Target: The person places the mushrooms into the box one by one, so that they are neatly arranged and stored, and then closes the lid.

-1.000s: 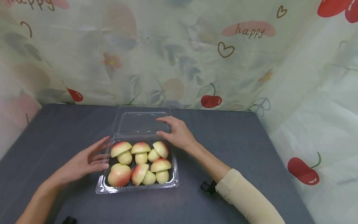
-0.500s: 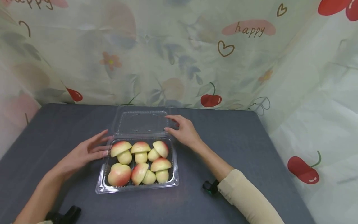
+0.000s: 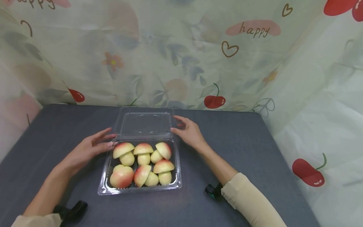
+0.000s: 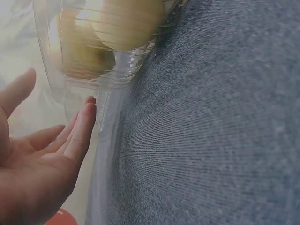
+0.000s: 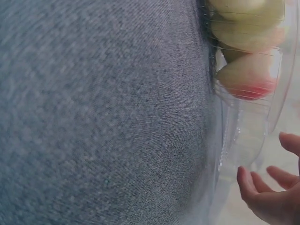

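Note:
A clear plastic clamshell box [image 3: 141, 190] lies on the table with its lid [image 3: 145, 123] folded back, away from the person. Inside its dark base are several mushroom-shaped pieces [image 3: 143, 149], pale yellow with reddish caps. My left hand [image 3: 85, 151] is at the box's back left corner, near the hinge, with fingers extended. Whether its thumb touches the rim I cannot tell; the left wrist view shows the fingers [image 4: 80, 133] loosely spread beside the box. To the right of the lid is my right hand [image 3: 189, 132], fingers and thumb apart, gripping nothing.
The box stands on a dark grey table [image 3: 227, 148]. Behind it hangs a patterned curtain [image 3: 181, 63] with cherries and flowers, and another sheet hangs at the right. Black wrist mounts [image 3: 213, 191] sit below the wrists.
My left hand has slid along the box's left side toward the hinge. The right hand has drawn back rightward from over the lid. Box and pieces have stayed in place.

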{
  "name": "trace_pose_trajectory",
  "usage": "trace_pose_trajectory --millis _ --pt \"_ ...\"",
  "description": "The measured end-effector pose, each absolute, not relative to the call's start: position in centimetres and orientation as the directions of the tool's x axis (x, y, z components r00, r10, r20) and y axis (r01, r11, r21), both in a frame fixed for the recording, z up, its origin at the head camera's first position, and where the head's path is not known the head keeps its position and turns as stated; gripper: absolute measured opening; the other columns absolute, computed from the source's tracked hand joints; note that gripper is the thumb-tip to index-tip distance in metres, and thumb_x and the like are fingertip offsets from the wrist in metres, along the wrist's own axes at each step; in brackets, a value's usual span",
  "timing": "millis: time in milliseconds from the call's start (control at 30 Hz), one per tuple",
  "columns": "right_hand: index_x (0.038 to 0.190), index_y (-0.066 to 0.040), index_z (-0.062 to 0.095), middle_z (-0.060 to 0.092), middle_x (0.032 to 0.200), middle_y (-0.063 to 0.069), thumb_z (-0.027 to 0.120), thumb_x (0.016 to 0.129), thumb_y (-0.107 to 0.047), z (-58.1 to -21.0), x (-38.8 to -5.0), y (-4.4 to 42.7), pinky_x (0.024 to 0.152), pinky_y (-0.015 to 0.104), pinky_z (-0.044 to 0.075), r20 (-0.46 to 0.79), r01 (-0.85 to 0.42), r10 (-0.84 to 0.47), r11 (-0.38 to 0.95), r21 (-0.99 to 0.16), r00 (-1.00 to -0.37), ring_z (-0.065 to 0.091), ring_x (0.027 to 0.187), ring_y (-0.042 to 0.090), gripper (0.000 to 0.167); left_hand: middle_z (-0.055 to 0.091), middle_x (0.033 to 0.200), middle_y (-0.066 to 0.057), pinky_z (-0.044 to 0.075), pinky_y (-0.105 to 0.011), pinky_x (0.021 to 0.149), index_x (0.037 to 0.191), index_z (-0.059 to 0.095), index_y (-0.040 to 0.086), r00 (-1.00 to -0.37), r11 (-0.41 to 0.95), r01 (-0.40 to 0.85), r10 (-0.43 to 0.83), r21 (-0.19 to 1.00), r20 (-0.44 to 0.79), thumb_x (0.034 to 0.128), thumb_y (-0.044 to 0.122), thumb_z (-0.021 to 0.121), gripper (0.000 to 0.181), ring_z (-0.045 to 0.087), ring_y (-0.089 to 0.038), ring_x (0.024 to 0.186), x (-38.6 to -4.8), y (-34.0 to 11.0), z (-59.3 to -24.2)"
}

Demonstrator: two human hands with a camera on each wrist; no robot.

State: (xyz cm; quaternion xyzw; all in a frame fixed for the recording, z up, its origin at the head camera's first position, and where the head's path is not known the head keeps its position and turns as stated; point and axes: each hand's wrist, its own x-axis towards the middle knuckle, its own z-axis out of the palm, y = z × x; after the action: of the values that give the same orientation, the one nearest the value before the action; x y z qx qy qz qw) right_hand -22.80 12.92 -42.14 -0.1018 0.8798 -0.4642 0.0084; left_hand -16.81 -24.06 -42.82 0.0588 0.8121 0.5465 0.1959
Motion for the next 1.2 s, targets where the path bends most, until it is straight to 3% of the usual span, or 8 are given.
trace_pose_trajectory --millis 200,467,833,967,1067,1200 --pt "0.148 -0.009 0.047 0.058 0.140 0.010 0.075 0.089 -0.027 -42.39 -22.88 13.09 0.092 0.039 0.053 -0.055 -0.066 -0.194 0.567 -0.821 -0.979 0.065 0.114 0.024 0.068 0.038 0.156 -0.012 0.030 -0.053 0.111 0.161 0.015 0.015 -0.921 0.382 -0.127 0.297 0.915 -0.252 0.0957 0.043 0.065 0.086 0.041 -0.021 0.137 -17.23 -24.18 -42.89" --pt "0.150 -0.001 0.041 0.059 0.138 0.015 0.074 0.090 -0.022 -42.91 -22.82 13.12 0.094 0.038 0.052 -0.139 0.012 -0.237 0.471 -0.882 -0.961 0.062 0.119 0.028 0.071 0.039 0.154 -0.017 0.023 -0.059 0.113 0.158 0.027 0.011 -0.925 0.362 -0.130 0.291 0.923 -0.245 0.0942 0.037 0.069 0.081 0.027 -0.033 0.143 -17.71 -24.22 -43.32" --pt "0.152 -0.001 0.036 0.058 0.139 0.014 0.076 0.088 -0.019 -43.00 -22.54 13.42 0.097 0.037 0.050 -0.148 0.016 -0.304 0.395 -0.919 -0.941 0.064 0.116 0.026 0.078 0.038 0.153 -0.020 0.022 -0.060 0.113 0.158 0.026 0.010 -0.932 0.345 -0.116 0.287 0.931 -0.222 0.0938 0.036 0.070 0.082 0.024 -0.035 0.145 -17.58 -24.07 -43.43" --pt "0.153 0.000 0.033 0.054 0.142 0.017 0.076 0.089 -0.014 -43.07 -22.49 13.49 0.098 0.037 0.050 -0.126 0.001 -0.325 0.359 -0.933 -0.937 0.062 0.119 0.028 0.079 0.038 0.153 -0.019 0.024 -0.059 0.113 0.159 0.025 0.012 -0.936 0.355 -0.108 0.278 0.928 -0.216 0.0934 0.037 0.070 0.083 0.029 -0.037 0.143 -17.48 -24.02 -43.39" --pt "0.153 -0.001 0.035 0.053 0.143 0.016 0.076 0.087 -0.008 -43.09 -22.51 13.49 0.096 0.034 0.051 -0.093 -0.015 -0.316 0.325 -0.946 -0.944 0.060 0.121 0.029 0.078 0.039 0.153 -0.018 0.038 -0.037 0.108 0.159 0.025 0.014 -0.942 0.364 -0.097 0.268 0.926 -0.203 0.0929 0.038 0.071 0.084 0.037 -0.037 0.139 -17.50 -23.96 -43.41" --pt "0.150 -0.002 0.041 0.056 0.140 0.015 0.077 0.084 -0.002 -43.06 -22.58 13.50 0.089 0.027 0.052 -0.036 -0.043 -0.284 0.269 -0.962 -0.958 0.061 0.120 0.030 0.075 0.044 0.147 -0.019 0.045 -0.013 0.087 0.158 0.026 0.013 -0.954 0.364 -0.068 0.249 0.929 -0.167 0.0929 0.034 0.071 0.082 0.056 -0.018 0.122 -17.60 -23.76 -43.45"
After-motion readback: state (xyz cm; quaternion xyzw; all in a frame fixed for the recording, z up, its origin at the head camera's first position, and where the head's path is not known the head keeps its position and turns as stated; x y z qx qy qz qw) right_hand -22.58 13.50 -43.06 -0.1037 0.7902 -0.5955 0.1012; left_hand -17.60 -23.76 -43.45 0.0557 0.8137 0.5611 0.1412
